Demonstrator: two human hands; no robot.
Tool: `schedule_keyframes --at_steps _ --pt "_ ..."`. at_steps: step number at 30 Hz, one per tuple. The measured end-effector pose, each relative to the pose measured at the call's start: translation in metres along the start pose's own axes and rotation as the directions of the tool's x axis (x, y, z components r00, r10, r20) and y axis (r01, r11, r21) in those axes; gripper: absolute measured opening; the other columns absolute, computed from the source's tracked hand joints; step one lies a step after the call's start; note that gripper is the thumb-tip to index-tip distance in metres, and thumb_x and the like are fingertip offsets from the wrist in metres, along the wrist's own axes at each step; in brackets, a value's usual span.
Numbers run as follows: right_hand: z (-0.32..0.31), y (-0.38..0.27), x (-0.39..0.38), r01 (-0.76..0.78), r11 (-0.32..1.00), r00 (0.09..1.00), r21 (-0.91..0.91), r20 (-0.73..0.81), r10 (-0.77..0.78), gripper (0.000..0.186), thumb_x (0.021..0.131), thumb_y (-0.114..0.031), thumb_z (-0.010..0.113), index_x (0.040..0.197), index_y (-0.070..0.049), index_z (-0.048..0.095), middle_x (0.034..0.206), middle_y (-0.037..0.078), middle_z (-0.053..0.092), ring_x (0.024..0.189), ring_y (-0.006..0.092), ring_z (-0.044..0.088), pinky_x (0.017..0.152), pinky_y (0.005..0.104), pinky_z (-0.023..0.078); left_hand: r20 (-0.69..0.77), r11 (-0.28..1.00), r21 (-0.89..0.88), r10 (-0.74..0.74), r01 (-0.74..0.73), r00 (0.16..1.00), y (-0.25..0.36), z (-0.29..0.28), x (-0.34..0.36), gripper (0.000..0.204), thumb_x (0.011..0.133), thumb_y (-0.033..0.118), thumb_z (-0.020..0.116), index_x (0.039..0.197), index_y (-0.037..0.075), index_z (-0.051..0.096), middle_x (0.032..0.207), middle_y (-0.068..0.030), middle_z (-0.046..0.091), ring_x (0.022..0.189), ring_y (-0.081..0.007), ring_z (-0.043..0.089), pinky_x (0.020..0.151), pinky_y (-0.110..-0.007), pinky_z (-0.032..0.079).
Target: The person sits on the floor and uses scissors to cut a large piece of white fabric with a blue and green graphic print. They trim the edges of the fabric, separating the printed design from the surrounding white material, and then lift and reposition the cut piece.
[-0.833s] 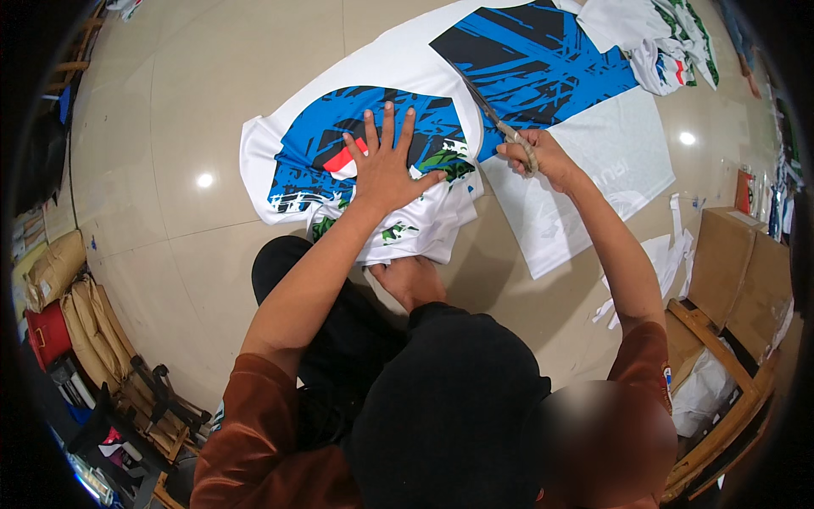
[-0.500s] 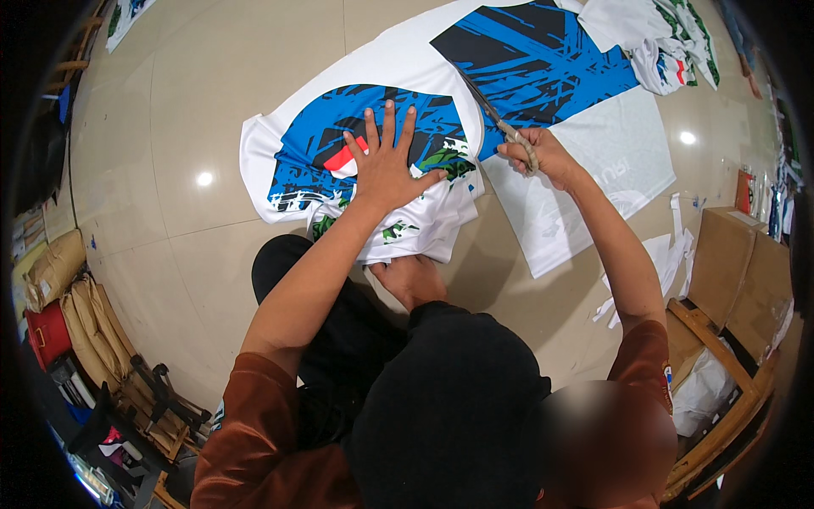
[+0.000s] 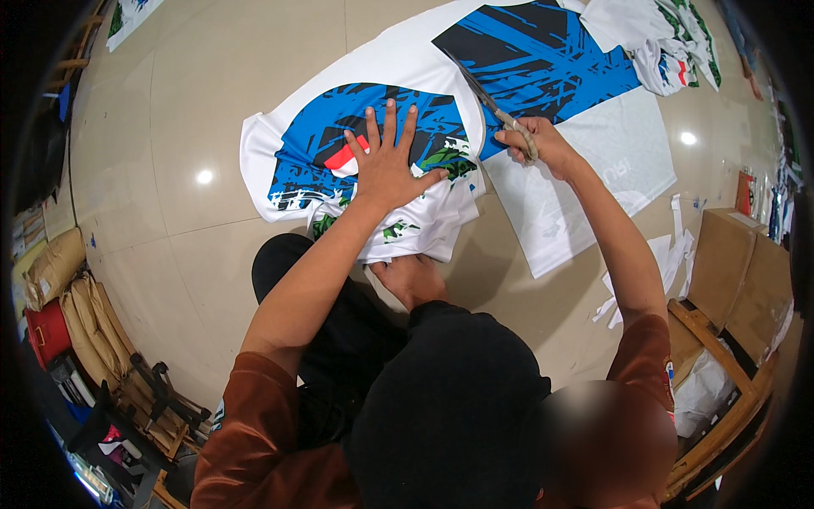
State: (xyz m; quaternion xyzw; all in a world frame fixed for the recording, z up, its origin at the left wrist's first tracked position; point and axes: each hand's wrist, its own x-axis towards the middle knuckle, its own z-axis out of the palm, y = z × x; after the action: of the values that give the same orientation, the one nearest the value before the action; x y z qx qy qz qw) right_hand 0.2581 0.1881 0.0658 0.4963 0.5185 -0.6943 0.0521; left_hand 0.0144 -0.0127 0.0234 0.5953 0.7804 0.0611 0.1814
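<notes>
My left hand [image 3: 392, 170] lies flat with fingers spread on a printed piece of fabric [image 3: 318, 127], blue and black with a red-and-white patch and a white margin. My right hand [image 3: 544, 150] grips scissors [image 3: 500, 114] by handles that look wrapped in pale material. Their blades reach far-left along the white strip between this piece and a larger blue-and-black printed panel [image 3: 543, 51]. White fabric with green print is bunched under my left wrist. A bare foot [image 3: 411, 280] of mine touches its near edge.
A plain white panel [image 3: 585, 178] spreads at the right, near thin white offcuts [image 3: 674, 250]. More printed pieces [image 3: 661, 42] are heaped far right. Cardboard boxes [image 3: 725, 263] and a wooden frame [image 3: 721, 348] stand at right; brown paper-wrapped bundles [image 3: 89, 327] line the left side.
My right hand and the scissors have shifted slightly away from me, and the blade tips reach farther along the white strip. My left hand stays in place.
</notes>
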Motion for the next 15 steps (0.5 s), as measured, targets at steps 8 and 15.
schedule_keyframes --at_steps 8,15 --pt "-0.0013 -0.0037 0.0027 -0.003 1.0 1.0 0.017 0.006 0.003 0.033 0.087 -0.029 0.091 0.096 -0.008 0.066 0.071 -0.003 0.061 0.058 0.0068 0.053 0.057 0.0242 0.041 0.01 1.0 0.0 0.0 0.0 1.0 0.0006 -0.0021 -0.0001 0.129 0.078 0.087 0.068 0.176 0.024 0.012 0.181 -0.0203 0.002 0.164 -0.0533 -0.006 0.118 -0.085 0.0" --pt "-0.0043 -0.0007 0.0058 0.009 0.999 1.0 -0.039 0.013 -0.009 0.033 0.087 -0.029 0.092 0.091 -0.01 0.066 0.07 -0.002 0.062 0.059 0.0074 0.055 0.056 0.0247 0.04 0.009 1.0 0.014 0.003 -0.003 1.0 0.0005 -0.0021 0.0002 0.13 0.078 0.087 0.069 0.175 0.023 0.012 0.181 -0.0211 0.002 0.164 -0.0534 -0.005 0.118 -0.086 0.002"
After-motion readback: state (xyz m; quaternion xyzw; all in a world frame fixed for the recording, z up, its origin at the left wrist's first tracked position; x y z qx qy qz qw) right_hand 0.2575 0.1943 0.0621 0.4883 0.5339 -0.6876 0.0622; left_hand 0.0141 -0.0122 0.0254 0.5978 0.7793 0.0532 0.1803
